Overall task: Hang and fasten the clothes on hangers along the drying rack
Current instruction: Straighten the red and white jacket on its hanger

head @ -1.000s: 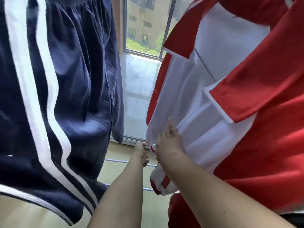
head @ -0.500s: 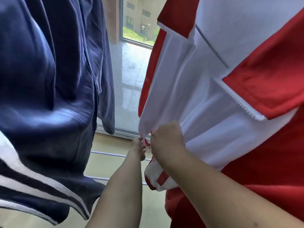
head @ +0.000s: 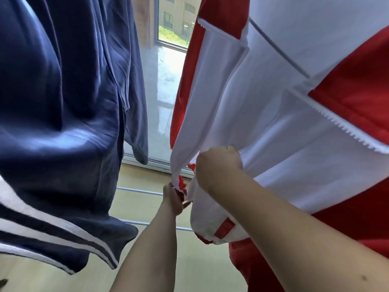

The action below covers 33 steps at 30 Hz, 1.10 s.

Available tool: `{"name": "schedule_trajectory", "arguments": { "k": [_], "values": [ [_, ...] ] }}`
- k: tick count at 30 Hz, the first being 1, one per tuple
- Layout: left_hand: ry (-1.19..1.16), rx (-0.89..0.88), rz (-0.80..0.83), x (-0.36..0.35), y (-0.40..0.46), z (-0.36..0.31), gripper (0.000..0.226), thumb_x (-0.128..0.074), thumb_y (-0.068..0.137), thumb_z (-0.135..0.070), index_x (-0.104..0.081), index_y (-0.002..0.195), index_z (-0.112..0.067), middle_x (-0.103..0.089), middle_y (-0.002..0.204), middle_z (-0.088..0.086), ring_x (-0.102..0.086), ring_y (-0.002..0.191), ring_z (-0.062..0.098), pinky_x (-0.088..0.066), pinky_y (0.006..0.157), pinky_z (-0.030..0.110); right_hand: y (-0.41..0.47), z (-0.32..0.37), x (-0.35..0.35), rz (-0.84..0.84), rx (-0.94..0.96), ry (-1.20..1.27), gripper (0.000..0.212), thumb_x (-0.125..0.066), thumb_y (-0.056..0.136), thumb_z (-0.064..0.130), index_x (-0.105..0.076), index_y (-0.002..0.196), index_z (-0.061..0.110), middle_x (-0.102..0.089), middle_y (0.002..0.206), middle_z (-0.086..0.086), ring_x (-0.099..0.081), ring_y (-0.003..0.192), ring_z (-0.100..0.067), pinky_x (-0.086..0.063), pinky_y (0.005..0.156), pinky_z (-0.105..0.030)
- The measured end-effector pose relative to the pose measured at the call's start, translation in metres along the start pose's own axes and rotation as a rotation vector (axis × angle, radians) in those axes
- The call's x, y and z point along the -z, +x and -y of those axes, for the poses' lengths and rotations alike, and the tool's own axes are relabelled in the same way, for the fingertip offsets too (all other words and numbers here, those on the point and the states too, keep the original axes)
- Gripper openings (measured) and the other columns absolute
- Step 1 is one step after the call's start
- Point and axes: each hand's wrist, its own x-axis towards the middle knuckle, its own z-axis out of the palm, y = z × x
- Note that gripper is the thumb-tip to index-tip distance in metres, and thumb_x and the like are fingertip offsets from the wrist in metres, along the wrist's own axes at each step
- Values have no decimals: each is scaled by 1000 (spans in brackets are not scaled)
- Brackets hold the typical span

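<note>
Open gap between navy garment [head: 63, 123] and red-white jacket [head: 294, 133].

Red-and-white zip jacket [head: 284, 127] hung at right, front unzipped, hem bunched low. Navy garment [head: 63, 123] with white stripes hung at left, possibly trousers. Rack rails [head: 139, 190] seen below.

A home's laundry corner — clothes [head: 63, 102] hanging by a floor-length window [head: 164, 81], apartment block [head: 176, 15] outside.
</note>
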Motion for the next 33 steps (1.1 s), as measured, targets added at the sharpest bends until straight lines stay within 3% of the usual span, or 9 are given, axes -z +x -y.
{"name": "schedule_trajectory", "arguments": {
  "k": [3,5,8,12,16,18,21,25,33],
  "values": [
    [-32,29,-39,21,-19,4,16,-48,86,-28,-50,79,-14,-48,77,12,-47,81,28,-46,77,37,-2,2,-5,-66,-8,4,16,-42,90,16,-55,99,20,-53,96,-6,-50,95,-25,-34,95,-37],
    [-53,-8,-45,32,-34,7,22,-43,95,-7,-45,74,-12,-40,70,10,-40,71,25,-46,67,36,-3,0,-8,-83,-6,-5,18,-44,90,16,-58,101,21,-54,98,-7,-50,98,-25,-32,97,-39],
    [-23,31,-21,50,-73,10,24,-37,90,2,-41,70,-11,-39,68,9,-43,66,26,-49,77,42,-10,-2,-17,-71,-3,-123,27,-48,90,19,-61,114,17,-57,118,-10,-49,114,-30,-26,106,-43],
    [2,5,120,64,-131,14,18,-47,93,2,-55,78,-2,-53,70,13,-53,71,28,-49,92,44,-34,7,-44,-373,84,-124,32,-59,82,19,-65,113,9,-55,122,-14,-46,120,-36,-17,111,-52],
    [45,-88,166,58,-175,11,12,-58,93,-2,-68,91,4,-68,81,15,-64,80,31,-57,85,44,-63,21,-67,-528,276,0,31,-73,46,13,-67,77,13,-60,81,-7,-59,81,-31,-34,82,-41],
    [55,-118,195,58,-187,6,19,-59,94,-7,-68,107,4,-71,98,19,-68,91,34,-54,91,46,-77,28,-79,-436,310,110,22,-70,59,17,-64,81,15,-62,79,-4,-60,76,-28,-37,73,-36],
    [115,-164,201,60,-201,-1,22,-59,95,-8,-64,114,2,-73,104,21,-71,95,34,-59,82,44,-84,26,-93,-330,243,308,16,-50,90,24,-57,100,13,-64,100,-7,-62,93,-30,-42,78,-36],
    [187,-216,163,67,-215,-10,20,-59,94,-6,-63,112,4,-74,100,23,-72,91,34,-62,77,40,-89,22,-102,-330,247,462,27,-51,92,36,-55,106,13,-63,107,-5,-58,99,-26,-43,78,-34],
    [594,-366,5,62,-224,-22,33,-74,84,-28,-67,112,-13,-78,94,1,-71,99,19,-45,90,31,-89,43,-113,-355,251,544,32,-52,90,40,-56,108,13,-60,110,-5,-57,100,-26,-44,81,-37]
  ]
}}
